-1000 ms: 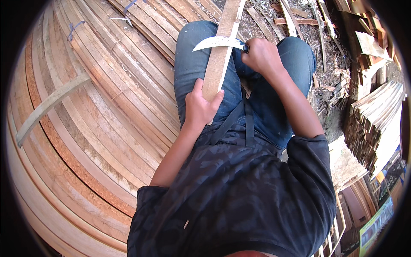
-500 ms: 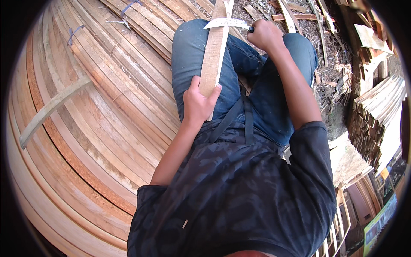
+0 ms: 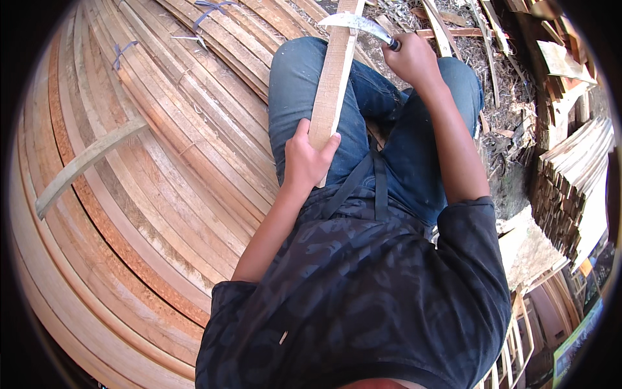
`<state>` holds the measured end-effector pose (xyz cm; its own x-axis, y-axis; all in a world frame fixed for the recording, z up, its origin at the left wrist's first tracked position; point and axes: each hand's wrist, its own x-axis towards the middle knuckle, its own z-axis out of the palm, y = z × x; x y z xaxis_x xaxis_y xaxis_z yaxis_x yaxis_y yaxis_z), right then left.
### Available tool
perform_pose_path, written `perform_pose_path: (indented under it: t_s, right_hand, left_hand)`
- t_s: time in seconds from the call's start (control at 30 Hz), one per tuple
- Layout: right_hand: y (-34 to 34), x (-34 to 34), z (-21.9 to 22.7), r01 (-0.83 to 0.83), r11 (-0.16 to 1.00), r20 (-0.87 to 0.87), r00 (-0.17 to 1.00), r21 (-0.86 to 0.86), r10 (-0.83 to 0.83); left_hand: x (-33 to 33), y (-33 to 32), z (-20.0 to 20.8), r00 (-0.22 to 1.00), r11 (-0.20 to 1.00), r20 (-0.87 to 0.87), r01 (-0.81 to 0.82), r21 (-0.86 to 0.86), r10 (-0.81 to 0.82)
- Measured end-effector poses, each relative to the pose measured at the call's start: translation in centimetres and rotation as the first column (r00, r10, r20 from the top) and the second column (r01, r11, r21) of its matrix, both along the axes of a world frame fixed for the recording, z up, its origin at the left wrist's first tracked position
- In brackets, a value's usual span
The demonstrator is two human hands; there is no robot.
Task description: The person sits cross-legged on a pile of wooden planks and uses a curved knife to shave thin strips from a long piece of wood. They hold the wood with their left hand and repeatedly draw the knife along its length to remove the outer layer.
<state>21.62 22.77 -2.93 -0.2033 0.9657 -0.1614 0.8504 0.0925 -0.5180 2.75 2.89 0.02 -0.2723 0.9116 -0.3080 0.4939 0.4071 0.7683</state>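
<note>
A long pale wooden board [image 3: 329,94] slants away from my waist over my left thigh, its far end running out of view at the top. My left hand [image 3: 307,155] grips its near end, thumb along the right edge and fingers on the left. In my closed right hand [image 3: 413,61] is the dark handle of a sickle. The curved, light-coloured blade of this sickle [image 3: 363,24] lies across the far part of the board, its tip reaching past the left edge. Whether the blade touches the wood I cannot tell.
Long wooden planks [image 3: 162,175] lie stacked on the left, with a short crosspiece [image 3: 91,162] over them. Blue ties [image 3: 123,53] sit on the planks. Wood shavings and scraps [image 3: 512,123] cover the ground at right, near a stack of thin slats [image 3: 570,188].
The sickle's blade has tilted, its handle end now lower, and it has shifted slightly up and right along the board. My left hand keeps its hold. The whole view has shifted slightly.
</note>
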Motion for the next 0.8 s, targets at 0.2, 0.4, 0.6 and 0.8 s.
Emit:
perform_pose_path:
  t_s: [0.2,0.4,0.6,0.8]
  right_hand:
    - [0.4,-0.4,-2.8,-0.030,0.999,0.221,0.975,-0.027,0.035]
    - [3.3,2.7,-4.5,0.321,0.937,0.166,0.925,0.136,-0.341]
    - [-2.1,0.0,-1.3,-0.051,0.993,0.002,0.999,-0.109,0.052]
    - [0.2,-0.2,-2.3,-0.004,0.997,0.216,0.976,-0.083,0.022]
  left_hand:
    - [0.1,0.6,-0.3,1.000,1.000,-0.005,0.003,-0.006,-0.003]
    - [0.0,0.4,-0.1,1.000,1.000,0.022,0.007,-0.022,-0.007]
    - [0.1,0.2,-0.2,1.000,1.000,0.014,0.005,0.003,-0.005]
    - [0.2,0.1,-0.5,1.000,1.000,-0.011,-0.003,0.008,0.003]
